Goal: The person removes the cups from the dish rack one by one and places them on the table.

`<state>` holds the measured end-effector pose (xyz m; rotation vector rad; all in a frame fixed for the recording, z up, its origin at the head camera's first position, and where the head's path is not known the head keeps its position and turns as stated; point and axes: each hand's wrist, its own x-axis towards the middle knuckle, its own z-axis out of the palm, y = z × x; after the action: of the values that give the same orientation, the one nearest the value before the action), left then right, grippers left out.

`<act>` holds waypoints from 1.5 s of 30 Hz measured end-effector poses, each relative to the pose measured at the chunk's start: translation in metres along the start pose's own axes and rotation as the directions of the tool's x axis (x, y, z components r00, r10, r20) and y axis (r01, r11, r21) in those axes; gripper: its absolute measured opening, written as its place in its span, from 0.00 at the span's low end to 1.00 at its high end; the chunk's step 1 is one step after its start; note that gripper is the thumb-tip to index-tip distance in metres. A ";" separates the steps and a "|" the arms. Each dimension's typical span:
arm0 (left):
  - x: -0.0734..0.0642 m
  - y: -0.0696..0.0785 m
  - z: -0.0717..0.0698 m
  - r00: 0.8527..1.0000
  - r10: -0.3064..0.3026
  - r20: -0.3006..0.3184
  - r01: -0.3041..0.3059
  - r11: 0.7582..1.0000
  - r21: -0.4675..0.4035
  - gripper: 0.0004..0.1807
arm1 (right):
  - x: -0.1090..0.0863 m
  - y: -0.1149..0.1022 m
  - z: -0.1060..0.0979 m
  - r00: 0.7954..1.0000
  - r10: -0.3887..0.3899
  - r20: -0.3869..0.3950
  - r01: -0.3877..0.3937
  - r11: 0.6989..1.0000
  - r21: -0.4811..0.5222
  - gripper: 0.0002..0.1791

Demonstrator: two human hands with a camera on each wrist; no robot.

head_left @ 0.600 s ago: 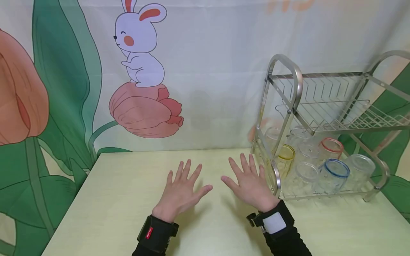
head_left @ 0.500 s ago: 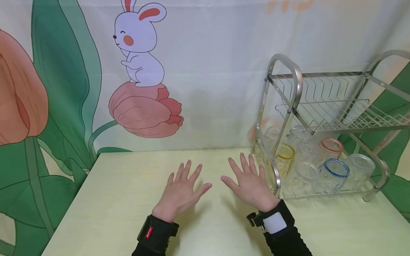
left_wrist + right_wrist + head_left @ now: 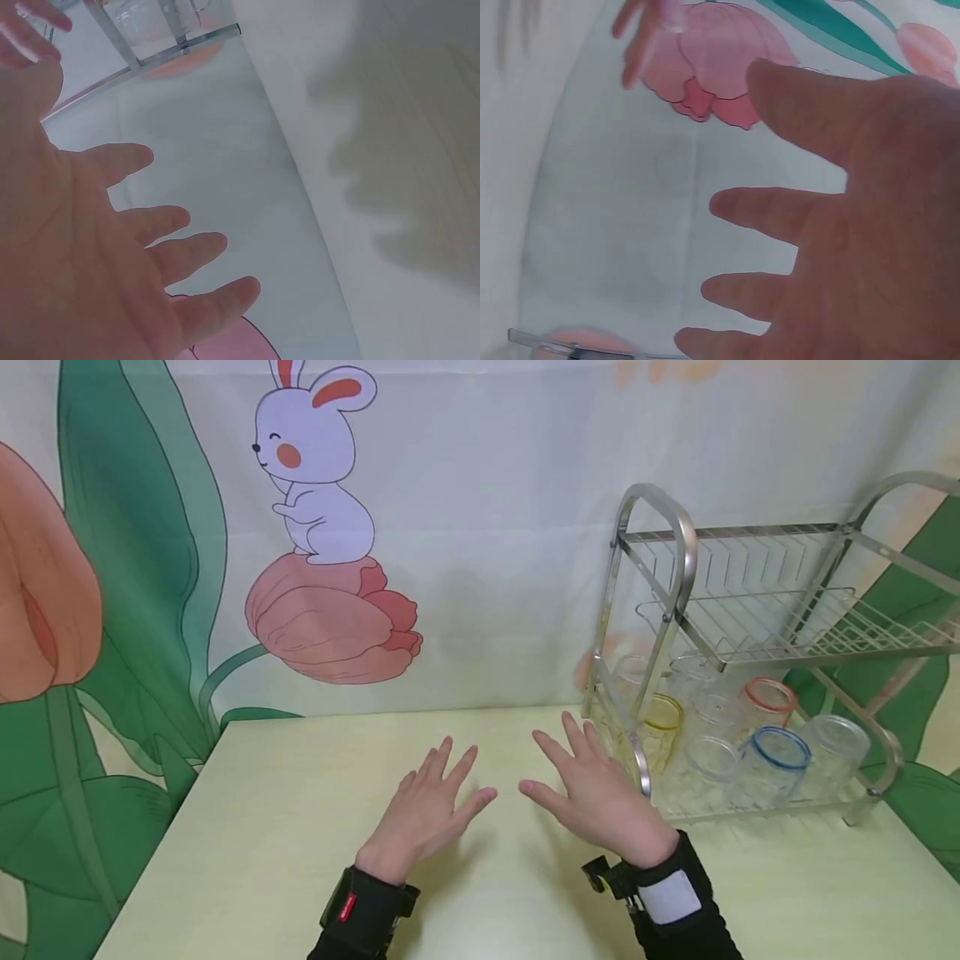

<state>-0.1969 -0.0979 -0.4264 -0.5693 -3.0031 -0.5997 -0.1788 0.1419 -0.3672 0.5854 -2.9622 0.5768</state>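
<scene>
My left hand [image 3: 420, 814] hovers over the pale table, palm down, its fingers spread and holding nothing. To its right my right hand [image 3: 600, 793] is likewise spread, thumb toward the left hand, near the left end of a metal dish rack [image 3: 678, 560]. Upturned glasses stand on the rack's lower tier: one with a yellow rim [image 3: 662, 713], one with a blue rim [image 3: 780, 750], one with a red rim [image 3: 771, 695], and several plain ones. In the left wrist view, the left palm [image 3: 82, 240] faces the camera; the right wrist view shows the right palm [image 3: 885, 225] with bare fingers.
The rack's upper wire tier [image 3: 772, 610] carries nothing visible. The pale table [image 3: 247, 843] reaches back to a hanging cloth [image 3: 487, 543] printed with a rabbit, tulips and leaves. Black straps [image 3: 367, 906] wrap both wrists.
The right hand has turned slightly and its wrist has shifted right, nearer the rack. The left hand stays nearly still. The whole head view has shifted a little, with the background moving left.
</scene>
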 end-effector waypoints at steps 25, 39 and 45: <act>0.006 0.011 0.008 0.999 0.032 0.021 -0.029 0.993 -0.113 0.42 | -0.031 0.006 -0.048 0.997 -0.013 -0.082 0.019 0.997 0.072 0.36; 0.014 0.029 0.008 0.995 0.096 0.034 -0.085 0.967 -0.242 0.41 | -0.049 0.037 -0.078 0.994 0.065 -0.092 -0.054 0.992 0.110 0.34; 0.022 0.042 0.006 0.993 0.116 0.032 -0.100 0.943 -0.318 0.41 | -0.054 0.054 -0.088 0.988 0.117 -0.096 -0.106 0.988 0.114 0.33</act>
<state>-0.2020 -0.0525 -0.4143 -0.7678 -2.9126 -1.0848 -0.1502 0.2403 -0.3115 0.3865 -2.8949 0.7572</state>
